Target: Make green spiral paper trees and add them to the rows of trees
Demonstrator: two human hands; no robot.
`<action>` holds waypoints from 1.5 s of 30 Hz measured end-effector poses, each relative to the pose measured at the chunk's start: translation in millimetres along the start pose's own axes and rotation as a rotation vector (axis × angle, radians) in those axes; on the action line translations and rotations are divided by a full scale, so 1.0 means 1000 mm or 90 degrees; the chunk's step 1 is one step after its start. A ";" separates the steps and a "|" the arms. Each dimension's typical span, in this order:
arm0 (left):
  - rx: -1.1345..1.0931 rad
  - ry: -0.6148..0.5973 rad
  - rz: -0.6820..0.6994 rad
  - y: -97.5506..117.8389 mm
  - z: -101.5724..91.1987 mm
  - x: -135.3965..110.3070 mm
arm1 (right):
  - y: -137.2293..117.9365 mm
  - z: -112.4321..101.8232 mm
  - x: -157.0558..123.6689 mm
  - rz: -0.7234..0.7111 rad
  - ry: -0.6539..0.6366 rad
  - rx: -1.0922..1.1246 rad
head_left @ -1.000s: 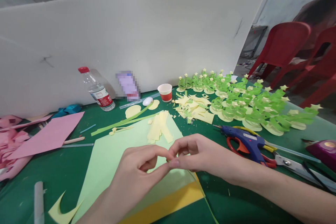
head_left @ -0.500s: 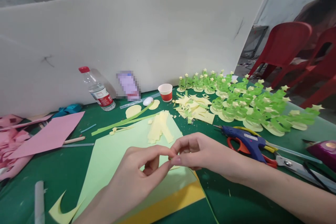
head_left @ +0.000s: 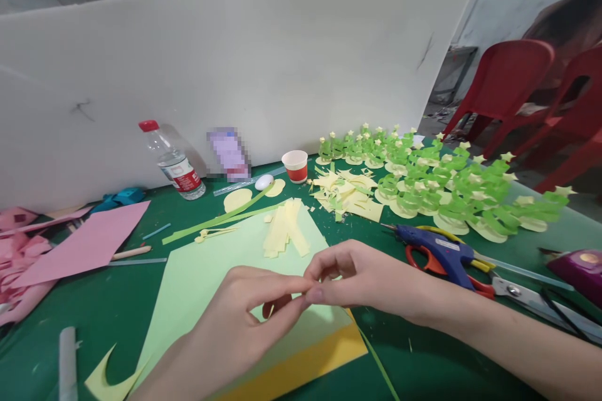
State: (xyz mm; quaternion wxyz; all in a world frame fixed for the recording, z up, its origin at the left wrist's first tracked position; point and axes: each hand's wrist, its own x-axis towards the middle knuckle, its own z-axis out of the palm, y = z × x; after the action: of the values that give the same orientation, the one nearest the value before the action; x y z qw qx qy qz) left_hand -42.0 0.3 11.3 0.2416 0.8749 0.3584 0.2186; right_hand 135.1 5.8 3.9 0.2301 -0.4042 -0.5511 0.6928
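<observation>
My left hand [head_left: 254, 307] and my right hand [head_left: 343, 276] meet over the pale green paper sheet [head_left: 188, 301], thumb and forefinger of each pinched together. Whatever sits between the fingertips is too small or hidden to make out. A narrow green paper strip [head_left: 380, 364] runs from below my right hand toward the bottom edge; its upper end is hidden. Yellow paper strips [head_left: 285, 229] lie on the sheet just beyond the hands. Under the sheet's near edge, orange-yellow paper [head_left: 305, 366] shows.
Right: a blue glue gun [head_left: 435, 247], scissors [head_left: 512, 290] and rows of green paper spirals topped with stars [head_left: 442, 182]. Behind stand a paper cup [head_left: 295, 168], yellow scraps [head_left: 348, 191], a water bottle [head_left: 181, 169] and a white board [head_left: 263, 75]. Pink paper [head_left: 89, 241] lies left.
My fingertips still meet, with the fingers slightly shifted. The green strip below my right hand now shows broader and sits a little farther right. The whole view has shifted slightly.
</observation>
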 end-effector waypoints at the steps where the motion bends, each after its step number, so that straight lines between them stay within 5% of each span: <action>1: -0.002 -0.019 -0.013 0.000 0.000 0.000 | 0.000 0.000 0.000 0.000 0.001 -0.001; 3: -0.009 -0.059 -0.044 0.001 -0.001 0.001 | 0.000 0.000 -0.001 -0.002 0.001 -0.001; 21: -0.026 0.005 -0.075 -0.002 0.002 0.003 | 0.003 0.000 0.000 -0.027 0.005 0.017; 30: -0.109 -0.024 -0.145 -0.004 0.001 0.005 | 0.002 0.000 0.001 -0.047 0.023 -0.026; 38: -0.092 0.050 -0.176 -0.003 0.000 0.006 | -0.001 -0.002 -0.002 -0.026 0.046 -0.088; 45: -0.113 0.148 -0.080 0.000 -0.002 0.006 | -0.003 0.000 -0.003 -0.020 0.043 -0.052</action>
State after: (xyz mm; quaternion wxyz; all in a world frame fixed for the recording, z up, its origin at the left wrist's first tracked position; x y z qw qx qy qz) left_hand -39.0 5.5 13.7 0.2884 0.7948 0.4170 0.3335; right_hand 136.4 4.1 8.0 0.2426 -0.4280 -0.5769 0.6521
